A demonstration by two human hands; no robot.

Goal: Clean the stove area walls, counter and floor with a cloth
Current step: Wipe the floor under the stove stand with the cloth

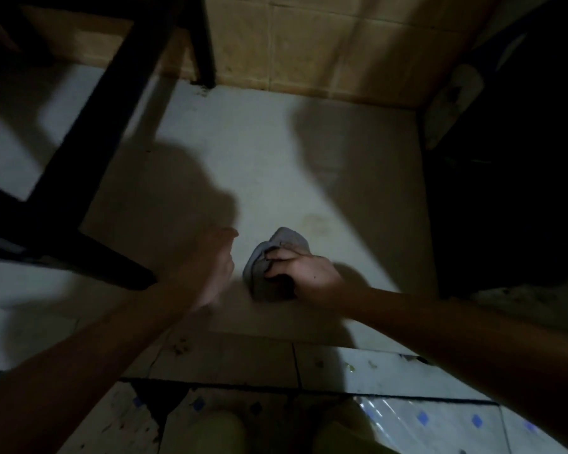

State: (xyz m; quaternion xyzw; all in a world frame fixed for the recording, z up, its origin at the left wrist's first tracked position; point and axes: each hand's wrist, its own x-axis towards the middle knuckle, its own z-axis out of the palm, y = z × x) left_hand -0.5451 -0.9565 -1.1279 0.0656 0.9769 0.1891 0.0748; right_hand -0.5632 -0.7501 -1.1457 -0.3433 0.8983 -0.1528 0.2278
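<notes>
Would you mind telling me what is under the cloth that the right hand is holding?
The cloth lies bunched on the pale floor, gripped by the right hand. A faint stain shows just beyond it. Whatever lies directly beneath the cloth is covered.

Left forearm [112,342] and right forearm [440,322]: both bare to the frame edge. Left hand [217,270]: blurred, detail unreadable. Right hand [304,273]: sharp, with a small dark spot on its back. Left knee [210,434] and right knee [341,435]: clad in pale yellowish-green fabric.
</notes>
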